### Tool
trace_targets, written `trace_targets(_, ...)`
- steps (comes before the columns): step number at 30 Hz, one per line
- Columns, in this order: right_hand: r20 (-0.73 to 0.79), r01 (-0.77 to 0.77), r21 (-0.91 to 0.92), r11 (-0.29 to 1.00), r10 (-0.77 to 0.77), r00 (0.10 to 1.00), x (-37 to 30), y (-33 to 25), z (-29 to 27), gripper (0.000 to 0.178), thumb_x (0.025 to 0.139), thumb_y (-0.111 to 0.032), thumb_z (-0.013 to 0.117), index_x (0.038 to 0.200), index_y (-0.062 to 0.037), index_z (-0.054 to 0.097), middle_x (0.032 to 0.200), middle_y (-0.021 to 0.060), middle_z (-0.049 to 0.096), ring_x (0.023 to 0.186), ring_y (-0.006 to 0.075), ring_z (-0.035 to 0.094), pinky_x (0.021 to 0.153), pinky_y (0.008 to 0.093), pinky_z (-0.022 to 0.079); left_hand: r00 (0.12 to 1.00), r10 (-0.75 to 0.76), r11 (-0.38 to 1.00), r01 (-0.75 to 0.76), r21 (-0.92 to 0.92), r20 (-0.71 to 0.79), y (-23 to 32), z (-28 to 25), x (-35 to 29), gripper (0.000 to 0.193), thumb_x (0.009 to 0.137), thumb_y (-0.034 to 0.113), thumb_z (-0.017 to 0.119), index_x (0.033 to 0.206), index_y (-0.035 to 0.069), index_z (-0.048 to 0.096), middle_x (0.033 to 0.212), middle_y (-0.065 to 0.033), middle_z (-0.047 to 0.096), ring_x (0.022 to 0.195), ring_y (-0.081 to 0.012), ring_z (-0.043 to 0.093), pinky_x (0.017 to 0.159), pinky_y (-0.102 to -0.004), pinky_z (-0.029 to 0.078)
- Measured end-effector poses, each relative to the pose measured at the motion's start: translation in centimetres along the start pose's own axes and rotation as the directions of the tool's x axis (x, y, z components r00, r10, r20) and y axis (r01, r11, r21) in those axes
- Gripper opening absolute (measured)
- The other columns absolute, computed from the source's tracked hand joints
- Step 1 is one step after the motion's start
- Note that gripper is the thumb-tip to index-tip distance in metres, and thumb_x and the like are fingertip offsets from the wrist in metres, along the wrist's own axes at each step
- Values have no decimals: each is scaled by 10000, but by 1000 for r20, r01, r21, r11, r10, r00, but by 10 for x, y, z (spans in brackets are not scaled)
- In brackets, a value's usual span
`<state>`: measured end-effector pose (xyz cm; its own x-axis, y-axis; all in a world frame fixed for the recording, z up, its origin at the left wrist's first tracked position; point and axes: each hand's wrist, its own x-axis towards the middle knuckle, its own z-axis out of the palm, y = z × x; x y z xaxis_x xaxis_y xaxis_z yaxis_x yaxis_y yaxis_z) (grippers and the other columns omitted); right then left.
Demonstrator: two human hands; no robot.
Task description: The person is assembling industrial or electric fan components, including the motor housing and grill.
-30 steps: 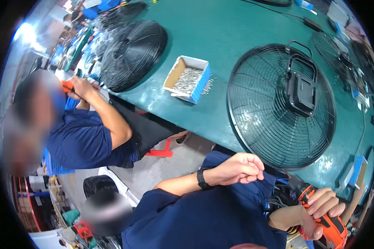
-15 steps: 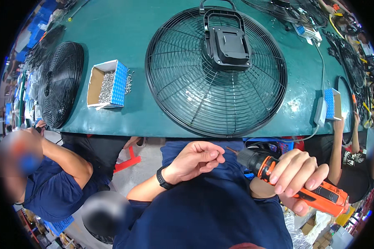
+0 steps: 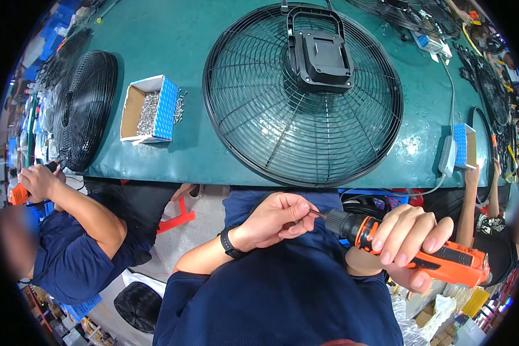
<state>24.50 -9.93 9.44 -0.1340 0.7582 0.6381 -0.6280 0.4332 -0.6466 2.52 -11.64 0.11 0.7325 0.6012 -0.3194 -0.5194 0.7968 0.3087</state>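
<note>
Right grip (image 3: 412, 245) wrapped around orange screwdriver (image 3: 409, 248), left grip (image 3: 274, 222) pinched shut on small screw (image 3: 297, 222) at its bit, black fan guard (image 3: 303, 95) on green surface (image 3: 179, 34) beyond

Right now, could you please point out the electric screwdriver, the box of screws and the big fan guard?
electric screwdriver (image 3: 444, 262), head view, orange body.
box of screws (image 3: 168, 108), head view, blue side wall.
fan guard (image 3: 271, 124), head view, wire grille.

Glossy orange plastic screwdriver (image 3: 421, 254); black wire-metal fan guard (image 3: 303, 98).

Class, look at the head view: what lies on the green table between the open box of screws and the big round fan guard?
Only bare green table between the box of screws and the fan guard, apart from loose screws beside the box; shown in the head view.
</note>
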Motion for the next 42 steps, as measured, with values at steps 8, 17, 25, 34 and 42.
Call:
trace_targets(8, -268, 58, 1, 998, -55, 962, -7, 8, 11, 397, 699, -146, 701, 988, -23, 459, 701, 113, 602, 562, 229, 612, 534, 371, 542, 997, 59, 989, -51, 139, -59, -5, 2, -1, 229, 956, 122, 509, 1092, -41, 593, 868, -102, 625, 596, -75, 437, 498, -189, 339)
trace_targets(17, -119, -24, -207, 978, -1, 993, -13, 6, 6, 434, 678, -101, 707, 1027, -28, 460, 728, 117, 610, 610, 250, 627, 599, 406, 542, 991, -87, 993, 78, -91, -102, -17, 0, 21, 249, 985, 203, 453, 1026, -13, 568, 833, -66, 580, 611, -76, 404, 504, -202, 339)
trace_targets(25, -103, -14, -278, 960, -15, 995, -1, 19, 8, 455, 680, -113, 715, 1044, -24, 457, 733, 124, 604, 602, 251, 619, 597, 396, 534, 964, -193, 979, 178, -95, -184, -22, 4, 34, 332, 1003, 351, 370, 915, 51, 482, 824, -107, 602, 586, -82, 405, 480, -202, 326)
trace_targets(34, -97, -166, -294, 941, 143, 985, 12, 24, 7, 453, 724, -114, 698, 1083, -27, 434, 791, 125, 585, 658, 242, 598, 637, 406, 516, 992, -98, 995, 95, -42, -76, -30, -9, 36, 427, 999, 365, 398, 973, -25, 570, 809, -97, 567, 597, -73, 423, 479, -192, 340)
trace_targets(42, -4, -277, -333, 901, 293, 956, 32, 35, 8, 459, 703, -54, 695, 1083, -39, 437, 806, 105, 584, 645, 230, 598, 628, 396, 519, 981, -64, 991, 84, 100, -182, -16, -6, 27, 348, 1007, 267, 409, 895, -23, 567, 774, -49, 556, 586, -70, 411, 490, -199, 327)
